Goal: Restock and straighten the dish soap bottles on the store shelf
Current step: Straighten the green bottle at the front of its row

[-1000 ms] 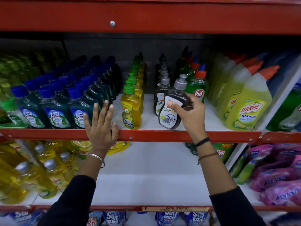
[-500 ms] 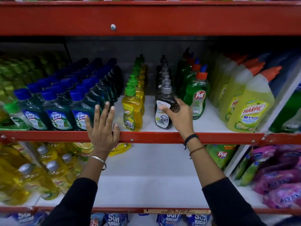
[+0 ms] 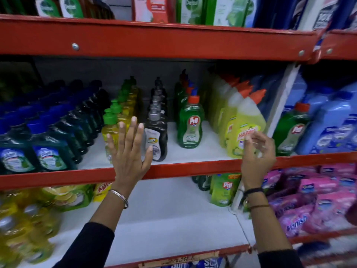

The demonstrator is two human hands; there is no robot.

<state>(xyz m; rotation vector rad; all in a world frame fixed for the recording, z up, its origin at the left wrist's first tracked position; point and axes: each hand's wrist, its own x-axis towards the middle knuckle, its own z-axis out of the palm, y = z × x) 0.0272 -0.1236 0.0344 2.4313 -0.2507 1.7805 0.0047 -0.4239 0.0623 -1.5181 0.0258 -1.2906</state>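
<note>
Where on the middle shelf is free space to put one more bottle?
Bare white board lies between the dark pump bottle and the green Pril bottle, and between that Pril bottle and the yellow Harpic bottles. The blue-capped bottles on the left stand packed. The shelf below is mostly bare in its middle.

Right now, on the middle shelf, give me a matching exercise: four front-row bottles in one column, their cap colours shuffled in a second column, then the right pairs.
Bottles
1. yellow soap bottle
2. dark soap bottle
3. green Pril bottle
4. Harpic bottle

Cap colours
A. orange
B. grey
C. green
D. red

Pairs: 1-C, 2-B, 3-D, 4-A

The left hand is spread open in front of the yellow soap bottle; the right hand is in front of the Harpic bottle, holding nothing.
</note>
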